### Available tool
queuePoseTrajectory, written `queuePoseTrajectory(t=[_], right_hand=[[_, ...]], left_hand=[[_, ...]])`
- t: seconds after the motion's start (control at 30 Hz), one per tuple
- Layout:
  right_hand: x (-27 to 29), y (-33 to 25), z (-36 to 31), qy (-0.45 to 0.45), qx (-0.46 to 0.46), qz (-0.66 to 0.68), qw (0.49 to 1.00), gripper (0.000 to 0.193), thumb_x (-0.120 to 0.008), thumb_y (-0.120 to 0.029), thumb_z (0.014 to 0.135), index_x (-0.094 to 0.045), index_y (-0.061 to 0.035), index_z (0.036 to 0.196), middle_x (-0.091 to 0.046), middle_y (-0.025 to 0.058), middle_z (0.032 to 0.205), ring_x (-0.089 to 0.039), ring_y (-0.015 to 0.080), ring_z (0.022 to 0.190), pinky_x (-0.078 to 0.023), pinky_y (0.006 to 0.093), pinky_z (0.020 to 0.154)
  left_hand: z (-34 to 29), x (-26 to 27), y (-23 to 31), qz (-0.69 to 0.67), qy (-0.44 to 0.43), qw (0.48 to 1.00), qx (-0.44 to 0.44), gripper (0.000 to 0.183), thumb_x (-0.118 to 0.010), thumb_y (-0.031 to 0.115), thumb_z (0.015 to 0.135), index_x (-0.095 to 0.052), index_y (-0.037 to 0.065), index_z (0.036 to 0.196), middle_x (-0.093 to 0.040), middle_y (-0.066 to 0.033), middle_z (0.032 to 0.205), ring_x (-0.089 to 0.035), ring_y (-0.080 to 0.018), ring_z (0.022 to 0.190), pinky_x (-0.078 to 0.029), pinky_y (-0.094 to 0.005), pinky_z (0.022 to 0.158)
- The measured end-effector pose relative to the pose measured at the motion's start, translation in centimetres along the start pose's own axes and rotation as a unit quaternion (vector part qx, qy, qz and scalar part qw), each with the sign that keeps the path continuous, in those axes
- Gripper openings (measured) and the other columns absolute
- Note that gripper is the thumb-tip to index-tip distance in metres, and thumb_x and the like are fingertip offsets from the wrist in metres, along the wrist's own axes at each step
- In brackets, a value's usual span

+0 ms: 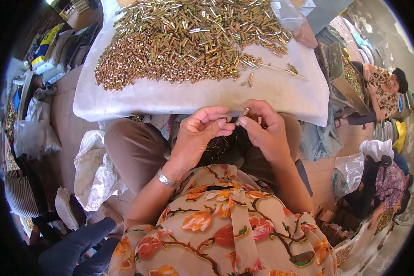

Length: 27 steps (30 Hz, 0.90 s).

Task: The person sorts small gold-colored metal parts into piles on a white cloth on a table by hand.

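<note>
In front of the table's near edge, my two hands are raised close together above my lap. My right hand (267, 131) is closed, pinching a slim metal sleeve (242, 116) between thumb and fingers; another shiny piece shows among its curled fingers. Thumb and forefinger of my left hand (200, 129) press together on a small metal piece, mostly hidden by the fingertips. Beyond the hands, long brass-coloured sleeves (207, 34) are heaped on the table. A mound of short brass-coloured pieces (133, 60) adjoins them at the left.
A white cloth (147, 101) covers the table. At its right lie a thin stick (285, 71) and a few loose pieces. A dark container with thin metal pieces (216, 148) sits between my knees. Two people work at the right near a filled wooden box (347, 83); sacks line the left.
</note>
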State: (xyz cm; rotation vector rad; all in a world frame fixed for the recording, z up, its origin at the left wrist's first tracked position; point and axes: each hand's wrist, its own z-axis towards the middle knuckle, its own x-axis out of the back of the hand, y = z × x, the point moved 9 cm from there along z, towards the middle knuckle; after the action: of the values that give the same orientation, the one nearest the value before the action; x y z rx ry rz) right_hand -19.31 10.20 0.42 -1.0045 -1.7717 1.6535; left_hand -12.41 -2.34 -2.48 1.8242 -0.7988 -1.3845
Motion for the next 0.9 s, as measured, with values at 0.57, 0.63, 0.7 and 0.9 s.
queuePoseTrajectory(t=[0.57, 0.63, 0.7, 0.9], right_hand=[[-1.5, -2.8, -3.2, 0.072, 0.216, -0.162, 0.96, 0.014, -0.065, -0.005, 0.086, -0.063, -0.0021, 0.099, -0.066, 0.0013, 0.085, -0.051, 0.0036, 0.063, -0.043, 0.0189, 0.059], [-1.7, -3.1, -3.3, 0.072, 0.225, -0.172, 0.956, 0.014, -0.065, -0.004, 0.086, -0.063, -0.0024, 0.1, -0.067, 0.0023, 0.086, -0.053, 0.0042, 0.065, -0.044, 0.0191, 0.059], [-1.8, -3.1, -3.3, 0.072, 0.233, -0.182, 0.953, 0.014, -0.065, -0.003, 0.086, -0.064, -0.0027, 0.1, -0.067, 0.0033, 0.088, -0.055, 0.0047, 0.067, -0.045, 0.0194, 0.06], [-1.9, -4.0, -3.2, 0.049, 0.297, -0.226, 0.927, 0.014, -0.064, -0.001, 0.086, -0.065, -0.003, 0.1, -0.068, 0.005, 0.091, -0.061, 0.0071, 0.074, -0.049, 0.0209, 0.063]], left_hand=[[-2.8, -0.4, 1.8, 0.018, 0.017, 0.992, -0.122, 0.03, -0.058, -0.006, 0.088, -0.049, -0.002, 0.116, -0.063, -0.0125, 0.109, -0.062, -0.0158, 0.099, -0.051, -0.0279, 0.089], [-2.9, -0.4, 2.2, 0.049, 0.023, 0.988, -0.143, 0.028, -0.059, -0.006, 0.088, -0.05, -0.002, 0.114, -0.064, -0.0128, 0.107, -0.063, -0.0155, 0.098, -0.052, -0.0271, 0.088], [-3.0, -0.4, 2.4, 0.07, 0.033, 0.986, -0.15, 0.027, -0.06, -0.005, 0.087, -0.052, -0.002, 0.112, -0.065, -0.0121, 0.105, -0.064, -0.0147, 0.096, -0.052, -0.0266, 0.086], [-3.2, -0.8, 4.0, 0.202, 0.034, 0.966, -0.156, 0.023, -0.065, -0.003, 0.084, -0.058, -0.001, 0.106, -0.068, -0.0083, 0.097, -0.065, -0.0119, 0.091, -0.053, -0.0245, 0.081]])
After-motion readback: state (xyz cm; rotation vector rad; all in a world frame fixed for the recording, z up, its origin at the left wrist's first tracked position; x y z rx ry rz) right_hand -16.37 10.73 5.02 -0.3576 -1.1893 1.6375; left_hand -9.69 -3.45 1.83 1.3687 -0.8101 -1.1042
